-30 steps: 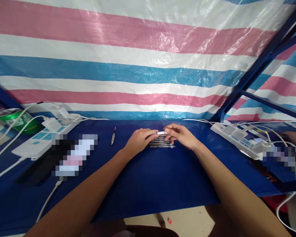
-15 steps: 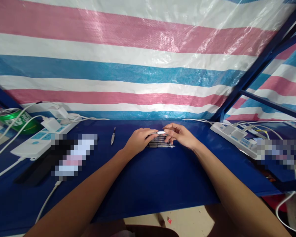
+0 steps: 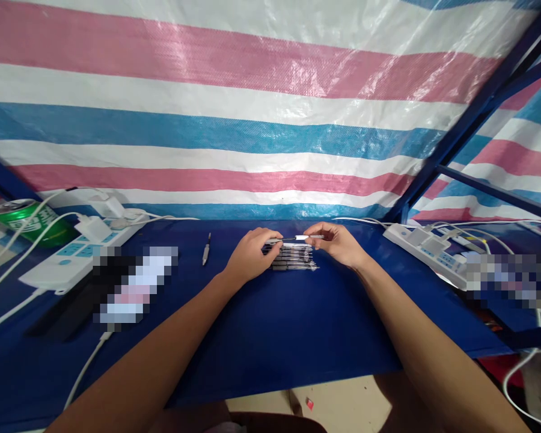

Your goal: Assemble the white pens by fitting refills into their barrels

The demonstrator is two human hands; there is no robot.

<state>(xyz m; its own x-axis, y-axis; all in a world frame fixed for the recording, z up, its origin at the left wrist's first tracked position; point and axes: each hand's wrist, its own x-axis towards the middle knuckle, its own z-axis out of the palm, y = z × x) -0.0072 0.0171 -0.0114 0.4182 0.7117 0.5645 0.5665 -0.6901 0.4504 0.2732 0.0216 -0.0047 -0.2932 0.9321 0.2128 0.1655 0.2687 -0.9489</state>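
Observation:
My right hand [image 3: 338,245] pinches the white barrel [image 3: 300,237] of a pen. My left hand [image 3: 251,255] is closed on the pen's front part [image 3: 273,240]. A thin dark refill [image 3: 289,239] shows in the gap between the two parts, so the pen is partly pulled apart. Below my fingers several pens [image 3: 293,260] lie side by side in a row, their left ends partly hidden by my left hand. One more pen [image 3: 207,249], with a grey grip, lies alone to the left of my left hand.
A phone [image 3: 139,285], blurred out and on a charging cable, lies at the left near a white power strip [image 3: 49,273] and a green can [image 3: 36,222]. Another power strip [image 3: 437,255] with plugs and cables stands at the right, by the blue frame [image 3: 433,162].
My right hand has drawn the white barrel a little to the right, away from my left hand. The refill is now exposed between them. The other pens stay put.

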